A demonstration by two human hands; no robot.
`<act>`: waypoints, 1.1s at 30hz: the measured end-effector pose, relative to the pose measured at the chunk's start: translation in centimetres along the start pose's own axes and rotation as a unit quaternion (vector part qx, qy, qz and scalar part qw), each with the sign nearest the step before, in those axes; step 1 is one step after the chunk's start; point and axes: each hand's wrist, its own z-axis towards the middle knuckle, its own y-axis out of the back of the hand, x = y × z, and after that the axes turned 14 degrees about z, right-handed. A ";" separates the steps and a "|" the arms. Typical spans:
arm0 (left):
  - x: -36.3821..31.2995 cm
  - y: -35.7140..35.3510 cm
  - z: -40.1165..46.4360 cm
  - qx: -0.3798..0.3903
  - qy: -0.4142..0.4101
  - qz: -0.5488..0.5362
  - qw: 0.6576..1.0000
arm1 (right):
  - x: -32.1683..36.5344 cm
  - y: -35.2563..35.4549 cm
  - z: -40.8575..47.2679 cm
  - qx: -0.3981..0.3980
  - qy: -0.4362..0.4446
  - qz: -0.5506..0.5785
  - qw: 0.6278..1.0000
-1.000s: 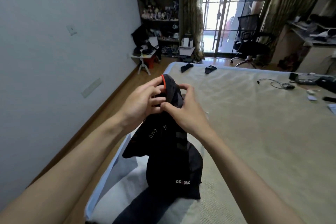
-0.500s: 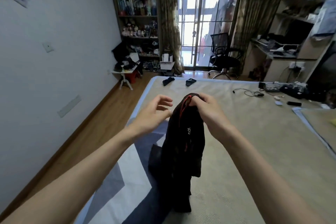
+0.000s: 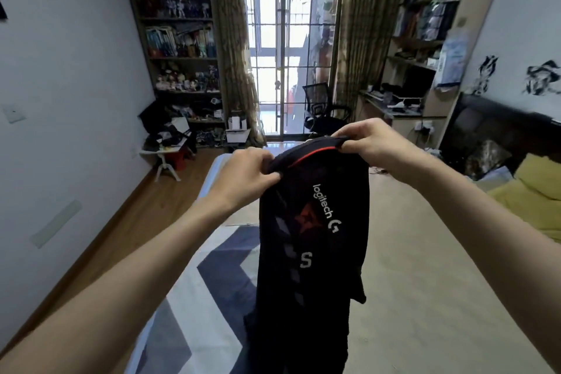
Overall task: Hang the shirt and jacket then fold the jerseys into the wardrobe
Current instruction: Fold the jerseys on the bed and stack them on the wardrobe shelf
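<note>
A black jersey (image 3: 312, 252) with a red-trimmed collar, white lettering and a red emblem hangs lengthwise in front of me over the bed (image 3: 425, 267). My left hand (image 3: 246, 174) pinches the left end of the collar. My right hand (image 3: 368, 141) grips the right end, a little higher. The cloth drops from both hands down past the bottom of the view. No wardrobe, shirt or jacket shows.
A blue, grey and white patterned sheet (image 3: 212, 297) lies on the bed's left part. A yellow pillow (image 3: 537, 191) is at the right. Beyond stand a bookshelf (image 3: 179, 39), a cluttered small white table (image 3: 165, 146), an office chair (image 3: 321, 109) and a desk (image 3: 391, 106).
Both hands rose with the jersey and moved apart along the collar. My left hand, open half a second ago, now pinches the collar. The view tilted up toward the window.
</note>
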 end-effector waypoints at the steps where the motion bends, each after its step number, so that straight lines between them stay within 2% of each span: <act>1: 0.4 0.8 0.7 0.029 -0.004 -0.020 0.999 | 0.7 0.7 -0.3 0.013 -0.025 0.043 0.999; 4: 0.3 2.8 2.4 0.093 -0.003 -0.202 0.975 | 2.1 2.4 -1.0 0.029 -0.090 0.174 0.980; 7: -0.7 4.5 3.1 0.169 0.012 -0.370 0.914 | 3.3 3.0 -2.0 0.027 -0.144 0.265 0.953; 8: -0.7 4.7 3.5 0.182 0.003 -0.366 0.913 | 3.6 3.1 -2.4 0.021 -0.140 0.265 0.954; 9: -0.7 4.9 4.0 0.184 -0.015 -0.331 0.926 | 3.8 3.2 -2.8 0.014 -0.125 0.252 0.960; 12: -0.8 5.4 4.9 0.151 -0.079 -0.168 0.971 | 4.2 3.0 -4.0 -0.029 -0.054 0.148 0.987; 15: -0.6 6.2 5.5 0.095 -0.133 -0.071 0.984 | 3.9 3.2 -4.4 -0.135 0.026 0.007 0.990; 17: 0.4 6.4 5.9 0.135 -0.143 -0.073 0.978 | 3.2 4.0 -4.7 -0.179 0.038 -0.062 0.981; 19: 1.7 6.3 6.2 0.234 -0.131 -0.113 0.957 | 2.2 5.5 -5.4 -0.159 -0.009 -0.034 0.987; 21: 2.8 6.0 6.1 0.309 -0.110 -0.128 0.936 | 0.7 6.9 -6.4 -0.056 -0.108 0.063 0.991; 23: 3.1 4.9 5.7 0.328 -0.079 -0.138 0.931 | -1.4 7.8 -7.5 0.051 -0.192 0.095 0.976; 24: 2.7 4.2 5.3 0.321 -0.060 -0.148 0.934 | -2.7 7.8 -7.7 0.072 -0.207 0.082 0.972; 26: 1.2 2.3 4.9 0.304 -0.013 -0.183 0.935 | -4.8 7.4 -7.6 0.052 -0.204 0.073 0.975; 28: -0.5 0.4 5.2 0.277 0.016 -0.216 0.936 | -6.4 7.1 -6.8 -0.003 -0.201 0.111 0.973; 31: -2.4 -1.6 6.4 0.223 0.016 -0.217 0.950 | -8.6 8.5 -5.2 -0.042 -0.167 0.158 0.972; 33: -3.3 -2.8 7.5 0.204 0.009 -0.217 0.954 | -10.2 10.4 -4.5 -0.027 -0.115 0.144 0.982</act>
